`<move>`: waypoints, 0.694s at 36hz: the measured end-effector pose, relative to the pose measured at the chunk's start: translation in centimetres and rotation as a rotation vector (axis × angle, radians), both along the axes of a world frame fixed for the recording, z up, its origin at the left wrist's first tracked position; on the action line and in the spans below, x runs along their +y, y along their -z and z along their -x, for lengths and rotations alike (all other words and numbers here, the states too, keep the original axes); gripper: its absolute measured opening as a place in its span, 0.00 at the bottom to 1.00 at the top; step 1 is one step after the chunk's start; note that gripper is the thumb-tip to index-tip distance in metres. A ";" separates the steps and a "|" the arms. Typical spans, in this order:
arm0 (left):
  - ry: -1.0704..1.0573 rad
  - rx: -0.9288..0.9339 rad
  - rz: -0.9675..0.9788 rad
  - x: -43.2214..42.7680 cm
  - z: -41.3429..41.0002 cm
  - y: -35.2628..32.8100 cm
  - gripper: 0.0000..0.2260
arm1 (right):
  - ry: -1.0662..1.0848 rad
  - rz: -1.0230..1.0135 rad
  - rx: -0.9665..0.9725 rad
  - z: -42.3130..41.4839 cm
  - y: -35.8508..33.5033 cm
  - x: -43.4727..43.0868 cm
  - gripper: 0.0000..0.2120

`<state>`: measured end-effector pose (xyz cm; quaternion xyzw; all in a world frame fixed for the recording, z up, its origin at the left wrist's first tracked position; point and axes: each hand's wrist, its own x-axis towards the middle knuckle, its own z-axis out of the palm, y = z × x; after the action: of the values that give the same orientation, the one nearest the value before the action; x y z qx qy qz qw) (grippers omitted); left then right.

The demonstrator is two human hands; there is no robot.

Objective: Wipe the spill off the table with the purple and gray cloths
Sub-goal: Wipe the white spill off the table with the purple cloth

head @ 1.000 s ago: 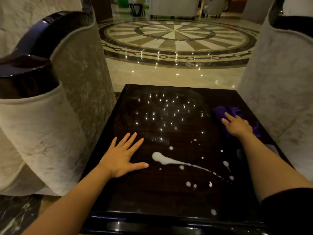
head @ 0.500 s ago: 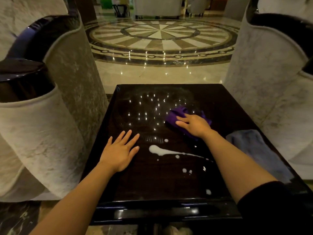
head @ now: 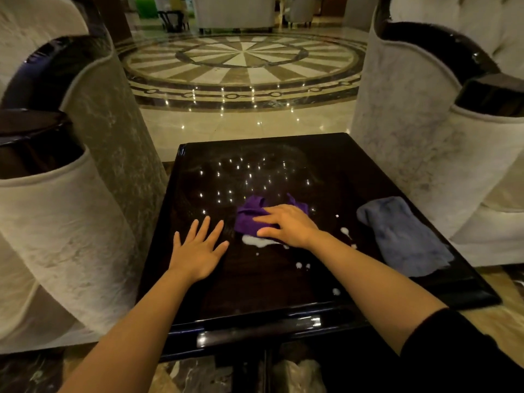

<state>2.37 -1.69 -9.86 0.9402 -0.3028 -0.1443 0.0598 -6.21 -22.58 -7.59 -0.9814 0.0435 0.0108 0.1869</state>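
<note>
A glossy black table [head: 255, 296] carries a white liquid spill [head: 253, 241] near its middle, with small white drops scattered to the right and toward me. My right hand [head: 286, 226] presses flat on a crumpled purple cloth [head: 249, 215], which lies at the far edge of the spill and covers part of it. My left hand [head: 198, 248] rests flat on the bare tabletop just left of the spill, fingers spread, holding nothing. A gray cloth [head: 402, 236] lies untouched along the table's right edge.
Pale upholstered armchairs with dark glossy arm tops stand close on the left [head: 71, 208] and right [head: 442, 154] of the table. Beyond the table is polished marble floor with a round inlay [head: 243, 61].
My right hand has slid the purple cloth from the table's right side leftward and toward me, onto the spill. The left hand has stayed flat in place. The gray cloth came into view.
</note>
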 end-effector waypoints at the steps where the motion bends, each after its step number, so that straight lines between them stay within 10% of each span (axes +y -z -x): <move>1: -0.003 -0.003 0.003 0.1 0.2 0.1 0.25 | -0.009 -0.003 0.007 0.4 0.0 0.2 0.22; 25: -0.023 -0.050 0.035 0.8 4.0 -0.4 0.24 | -0.031 -0.089 -0.057 13.6 -0.1 3.1 0.13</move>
<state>-1.64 -0.89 -9.49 0.9458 -0.2957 -0.1148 0.0701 -19.80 -19.48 -7.51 -0.9725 0.0225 -0.0124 0.2313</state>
